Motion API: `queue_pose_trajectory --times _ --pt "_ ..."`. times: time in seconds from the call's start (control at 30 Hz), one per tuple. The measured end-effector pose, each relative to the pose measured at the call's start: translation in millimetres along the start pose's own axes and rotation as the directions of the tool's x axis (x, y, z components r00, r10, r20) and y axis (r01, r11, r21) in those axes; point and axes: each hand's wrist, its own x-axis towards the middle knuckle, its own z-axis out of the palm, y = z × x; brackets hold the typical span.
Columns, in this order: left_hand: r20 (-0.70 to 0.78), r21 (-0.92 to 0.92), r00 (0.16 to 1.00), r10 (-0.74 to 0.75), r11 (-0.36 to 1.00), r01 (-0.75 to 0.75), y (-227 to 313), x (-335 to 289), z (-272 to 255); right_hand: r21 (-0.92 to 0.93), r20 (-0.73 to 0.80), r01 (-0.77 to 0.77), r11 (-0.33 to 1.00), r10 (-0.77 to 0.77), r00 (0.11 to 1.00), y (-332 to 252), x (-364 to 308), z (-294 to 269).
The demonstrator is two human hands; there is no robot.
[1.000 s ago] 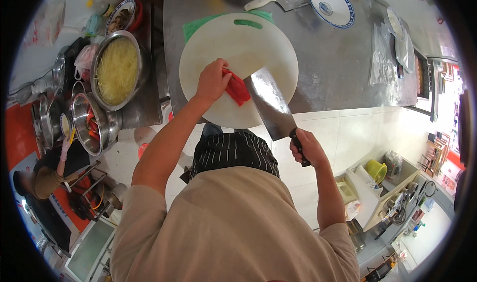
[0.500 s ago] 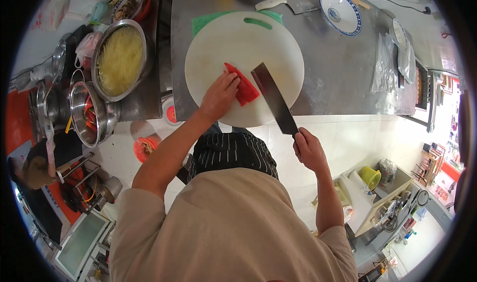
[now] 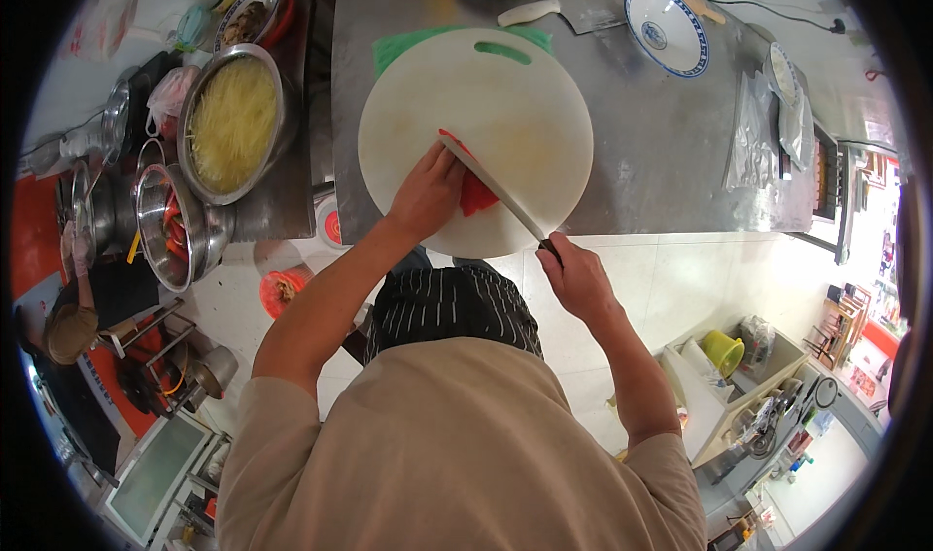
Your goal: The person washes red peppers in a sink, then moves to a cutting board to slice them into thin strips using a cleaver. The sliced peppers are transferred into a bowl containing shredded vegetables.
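A flat piece of red pepper [image 3: 475, 197] lies on the round white cutting board [image 3: 530, 104]. My left hand [image 3: 428, 197] presses it down from the left, with curled fingers along its edge. Closed round a dark handle, my right hand [image 3: 581, 277] holds a cleaver [image 3: 501, 189]. Its blade stands on edge across the pepper, close beside my left fingertips, and slants from upper left to lower right. Part of the pepper is hidden under my fingers and behind the blade. Whether the edge has gone into the pepper, I cannot tell.
A green cloth [image 3: 394, 50] shows under the board. Behind lie a second cleaver [image 3: 591, 12] and a blue-rimmed bowl [image 3: 667, 30]. To the left stand a metal bowl of pale yellow shreds [image 3: 233, 123] and a metal bowl with red peppers [image 3: 155, 211]. A co-worker [image 3: 73, 327] is at far left.
My right hand has moved left and up, bringing the cleaver from beside the pepper onto it, its blade now turned on edge. My left hand stays on the pepper. The co-worker has shifted.
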Motion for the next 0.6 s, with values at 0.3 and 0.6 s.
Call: queue_pose_trajectory --times 0.3,0.6 --pt "0.071 0.047 0.996 -0.048 0.998 0.045 9 8 -15 0.011 0.084 -0.007 1.000 0.006 0.996 4 8 -13" --pt "0.052 -0.153 0.983 -0.179 0.971 0.185 9 2 -7 -0.111 0.168 -0.044 0.993 0.063 0.984 -7 26 -22"
